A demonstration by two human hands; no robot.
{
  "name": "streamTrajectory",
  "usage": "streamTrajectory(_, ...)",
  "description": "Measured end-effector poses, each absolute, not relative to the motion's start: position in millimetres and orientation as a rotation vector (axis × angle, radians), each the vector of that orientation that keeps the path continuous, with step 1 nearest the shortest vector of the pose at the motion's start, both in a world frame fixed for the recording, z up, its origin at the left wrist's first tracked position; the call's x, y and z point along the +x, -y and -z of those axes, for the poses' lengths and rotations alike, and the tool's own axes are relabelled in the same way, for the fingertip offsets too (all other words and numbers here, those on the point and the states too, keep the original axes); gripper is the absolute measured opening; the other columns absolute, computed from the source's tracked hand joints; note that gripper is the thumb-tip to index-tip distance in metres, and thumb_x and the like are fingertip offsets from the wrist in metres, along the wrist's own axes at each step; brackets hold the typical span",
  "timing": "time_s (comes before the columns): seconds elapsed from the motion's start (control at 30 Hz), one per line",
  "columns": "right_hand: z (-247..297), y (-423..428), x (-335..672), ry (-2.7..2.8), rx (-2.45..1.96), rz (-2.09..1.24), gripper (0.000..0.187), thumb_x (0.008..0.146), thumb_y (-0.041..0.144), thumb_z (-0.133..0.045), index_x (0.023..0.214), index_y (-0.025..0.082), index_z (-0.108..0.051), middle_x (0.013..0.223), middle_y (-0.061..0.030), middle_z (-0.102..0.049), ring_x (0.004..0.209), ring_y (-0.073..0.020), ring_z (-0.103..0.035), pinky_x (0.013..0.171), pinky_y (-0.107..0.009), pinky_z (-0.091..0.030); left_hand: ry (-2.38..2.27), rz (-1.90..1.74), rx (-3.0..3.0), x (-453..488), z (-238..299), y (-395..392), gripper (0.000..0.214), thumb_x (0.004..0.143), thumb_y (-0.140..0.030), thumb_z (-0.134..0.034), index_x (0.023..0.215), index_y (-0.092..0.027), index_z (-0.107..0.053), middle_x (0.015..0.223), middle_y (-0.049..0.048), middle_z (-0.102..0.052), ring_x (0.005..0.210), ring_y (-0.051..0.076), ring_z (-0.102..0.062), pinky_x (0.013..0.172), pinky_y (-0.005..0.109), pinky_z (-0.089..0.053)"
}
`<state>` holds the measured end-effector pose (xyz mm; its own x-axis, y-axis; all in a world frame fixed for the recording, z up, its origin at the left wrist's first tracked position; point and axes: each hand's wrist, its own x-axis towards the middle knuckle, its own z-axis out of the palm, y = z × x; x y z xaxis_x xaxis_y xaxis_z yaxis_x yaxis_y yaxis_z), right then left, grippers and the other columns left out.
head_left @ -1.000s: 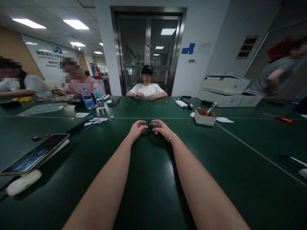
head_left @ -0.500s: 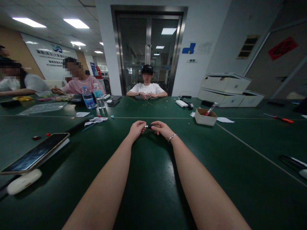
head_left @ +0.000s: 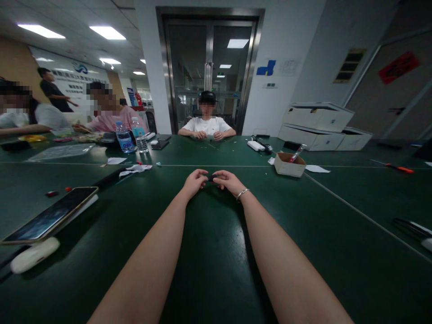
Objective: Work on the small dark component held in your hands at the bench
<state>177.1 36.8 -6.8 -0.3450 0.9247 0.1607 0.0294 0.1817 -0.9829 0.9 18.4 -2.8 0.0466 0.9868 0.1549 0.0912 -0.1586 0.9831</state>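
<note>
Above the green table (head_left: 211,216) both of my hands meet over a small dark cylindrical piece (head_left: 211,178). Its exact kind is too small to make out. My right hand (head_left: 228,182), with a silver bracelet on the wrist, pinches its black end between thumb and fingers. From the other side, my left hand (head_left: 195,183) has its fingertips closed on the left end, covering the silver part.
At the left lie a phone (head_left: 50,215) and a white rounded case (head_left: 35,255). A small cardboard box (head_left: 289,165) stands ahead right, before white boxes (head_left: 315,126). Bottles (head_left: 124,138) stand ahead left. A person (head_left: 207,126) sits opposite; a screwdriver (head_left: 400,169) lies far right.
My left hand has slid slightly right along the piece, so its silver end is now hidden. My right hand stays put. The person opposite has drawn their hands apart; another person appears at left.
</note>
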Motion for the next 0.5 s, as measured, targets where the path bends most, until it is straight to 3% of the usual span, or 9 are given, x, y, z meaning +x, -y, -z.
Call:
streamTrajectory(0.17, 7.4, -37.7, 176.6, 1.574, -0.933, -1.294, 0.033, 0.064, 0.028, -0.075, 0.092, 0.016, -0.061, 0.067, 0.0011, -0.066, 0.042, -0.0043, -0.046, 0.044, -0.018, -0.037, -1.174, -1.203, 1.443, 1.5, 6.0, -21.2, 0.026, 0.082, -0.036, -0.049, 0.087, -0.014, -0.062, 0.059, 0.0003, -0.054, 0.048, 0.009, -0.048, 0.046, 0.02, -0.038)
streamTrajectory(0.33, 6.5, -36.3, 175.7, 1.534, -0.935, -1.307, 0.029, 0.064, 0.026, -0.074, 0.089, 0.016, -0.061, 0.066, 0.0002, -0.066, 0.044, -0.0053, -0.047, 0.044, -0.019, -0.039, -1.177, -1.227, 1.415, 1.0, 2.6, -17.6, 0.02, 0.073, -0.021, -0.058, 0.092, -0.018, -0.062, 0.08, 0.0024, -0.059, 0.063, 0.01, -0.055, 0.048, 0.018, -0.039)
streamTrajectory(0.5, 4.6, -34.9, 175.4, 1.527, -0.936, -1.329, 0.029, 0.065, 0.023, -0.074, 0.089, 0.016, -0.06, 0.066, 0.0006, -0.067, 0.044, -0.0046, -0.048, 0.045, -0.018, -0.038, -1.187, -1.238, 1.433, 2.4, -0.5, -14.3, 0.017, 0.077, -0.022, -0.057, 0.092, -0.015, -0.061, 0.065, 0.0004, -0.056, 0.053, 0.008, -0.051, 0.048, 0.018, -0.039)
